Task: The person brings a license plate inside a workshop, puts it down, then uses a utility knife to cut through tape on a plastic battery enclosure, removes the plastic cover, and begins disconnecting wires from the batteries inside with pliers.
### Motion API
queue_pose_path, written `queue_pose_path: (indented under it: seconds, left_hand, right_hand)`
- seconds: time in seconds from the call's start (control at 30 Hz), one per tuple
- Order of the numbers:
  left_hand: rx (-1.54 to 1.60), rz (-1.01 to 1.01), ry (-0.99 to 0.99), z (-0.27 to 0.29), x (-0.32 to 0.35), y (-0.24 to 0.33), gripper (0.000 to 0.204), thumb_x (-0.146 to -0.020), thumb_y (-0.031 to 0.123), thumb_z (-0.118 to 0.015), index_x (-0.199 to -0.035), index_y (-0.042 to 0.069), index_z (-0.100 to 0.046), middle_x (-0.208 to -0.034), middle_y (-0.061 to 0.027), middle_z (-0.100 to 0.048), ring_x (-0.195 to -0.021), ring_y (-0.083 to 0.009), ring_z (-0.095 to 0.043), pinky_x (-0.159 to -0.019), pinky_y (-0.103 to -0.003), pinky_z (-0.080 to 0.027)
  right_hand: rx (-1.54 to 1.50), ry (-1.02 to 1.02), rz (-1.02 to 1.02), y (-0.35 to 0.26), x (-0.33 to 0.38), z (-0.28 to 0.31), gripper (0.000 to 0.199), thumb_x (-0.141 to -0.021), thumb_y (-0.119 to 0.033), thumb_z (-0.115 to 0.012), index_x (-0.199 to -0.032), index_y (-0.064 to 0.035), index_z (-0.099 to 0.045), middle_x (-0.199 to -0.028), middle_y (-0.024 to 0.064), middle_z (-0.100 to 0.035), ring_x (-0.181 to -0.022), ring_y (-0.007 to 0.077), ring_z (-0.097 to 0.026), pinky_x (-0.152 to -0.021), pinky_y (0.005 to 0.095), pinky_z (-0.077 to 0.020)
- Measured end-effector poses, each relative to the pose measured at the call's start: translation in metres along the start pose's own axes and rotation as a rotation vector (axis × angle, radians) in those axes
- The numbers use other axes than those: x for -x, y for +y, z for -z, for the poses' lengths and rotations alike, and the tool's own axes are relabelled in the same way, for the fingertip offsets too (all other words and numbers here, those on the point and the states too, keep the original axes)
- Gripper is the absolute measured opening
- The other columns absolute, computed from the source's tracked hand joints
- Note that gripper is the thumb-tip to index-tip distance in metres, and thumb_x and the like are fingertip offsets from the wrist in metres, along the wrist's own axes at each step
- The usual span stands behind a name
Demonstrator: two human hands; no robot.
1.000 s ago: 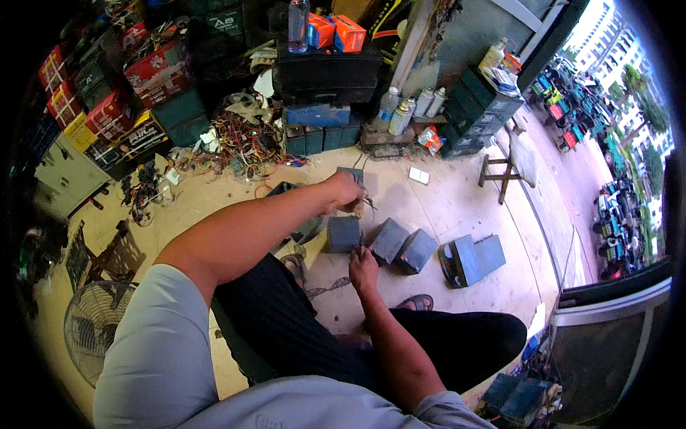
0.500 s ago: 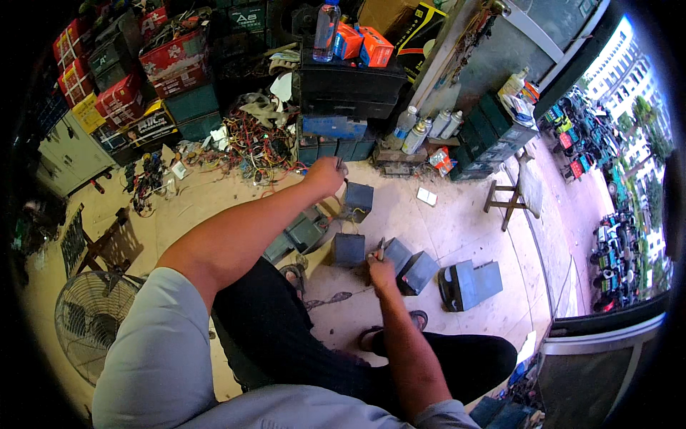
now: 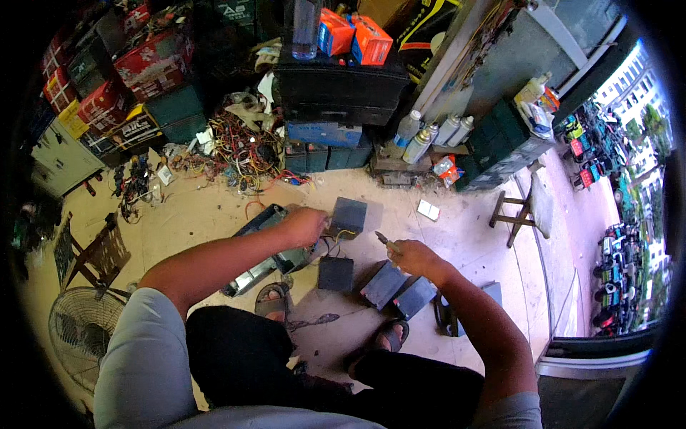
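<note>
My right hand (image 3: 413, 257) is closed round a pair of pliers (image 3: 386, 241), whose jaws point up and left towards the far battery. My left hand (image 3: 306, 227) is beside that dark grey battery (image 3: 349, 214), its fingers closed; whatever they hold is hidden. Yellow wire (image 3: 346, 232) runs along the battery's near side. Under my left hand and forearm lies an open, long greenish case (image 3: 250, 277). Another grey battery (image 3: 335, 274) stands closer to me. Two more, a left one (image 3: 384, 284) and a right one (image 3: 415, 297), sit side by side below my right hand.
A black-and-grey unit (image 3: 446, 316) is partly behind my right forearm. Tangled wires (image 3: 250, 146) heap at the back. Spray cans (image 3: 418, 145) and stacked batteries (image 3: 493, 146) stand back right. A folding stool (image 3: 525, 207) is at right, a fan (image 3: 84, 330) at left.
My left hand has come nearer to me from beyond the far battery. My right hand with the pliers has lifted away from the near batteries. The whole view has shifted a little.
</note>
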State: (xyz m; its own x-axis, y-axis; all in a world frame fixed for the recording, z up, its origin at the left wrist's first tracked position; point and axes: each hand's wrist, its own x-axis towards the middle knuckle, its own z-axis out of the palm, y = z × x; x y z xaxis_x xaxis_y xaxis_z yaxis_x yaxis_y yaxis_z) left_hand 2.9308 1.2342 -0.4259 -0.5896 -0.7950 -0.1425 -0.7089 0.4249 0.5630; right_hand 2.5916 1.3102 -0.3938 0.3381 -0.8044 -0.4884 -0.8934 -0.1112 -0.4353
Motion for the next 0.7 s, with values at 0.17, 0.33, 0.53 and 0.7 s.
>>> queue_pose_path:
  seconds: [0.17,0.33,0.53,0.7]
  left_hand:
    - [-0.024,0.014,0.001,-0.046,-0.009,-0.002,0.036,-0.098,0.019,-0.055,-0.13,0.007,-0.064,-0.111,-0.022,-0.072,-0.097,-0.0416,-0.07,-0.084,-0.052,-0.056]
    - [0.038,0.017,0.029,-0.084,-0.023,-0.001,0.035,-0.1,0.023,-0.057,-0.131,0.009,-0.064,-0.114,-0.0194,-0.072,-0.096,-0.0415,-0.07,-0.082,-0.052,-0.057]
    - [-0.014,0.026,-0.031,-0.102,-0.034,-0.009,0.035,-0.096,0.023,-0.059,-0.129,0.013,-0.066,-0.108,-0.0164,-0.073,-0.087,-0.0398,-0.071,-0.075,-0.051,-0.057]
    - [-0.092,-0.076,-0.02,-0.111,-0.018,-0.022,0.04,-0.092,0.015,-0.056,-0.13,0.015,-0.067,-0.109,-0.0119,-0.072,-0.079,-0.0354,-0.072,-0.068,-0.049,-0.056]
  right_hand:
    - [0.007,0.023,0.104,0.026,-0.031,-0.039,0.026,-0.091,-0.021,-0.059,-0.11,-0.0035,-0.065,-0.098,0.0255,-0.072,-0.095,0.0465,-0.068,-0.084,0.0531,-0.0538]
    - [0.07,-0.103,0.08,0.046,-0.079,-0.078,0.031,-0.093,-0.016,-0.055,-0.118,-0.003,-0.067,-0.105,0.0271,-0.071,-0.099,0.0469,-0.067,-0.088,0.0532,-0.0535]
    - [0.044,-0.096,0.097,0.063,-0.1,-0.095,0.034,-0.095,-0.016,-0.054,-0.123,-0.002,-0.066,-0.109,0.0255,-0.07,-0.101,0.0459,-0.067,-0.088,0.0531,-0.0539]
    - [0.077,-0.078,0.139,0.067,-0.109,-0.098,0.033,-0.095,-0.017,-0.056,-0.123,-0.0015,-0.066,-0.108,0.0261,-0.07,-0.1,0.0458,-0.067,-0.087,0.0522,-0.0541]
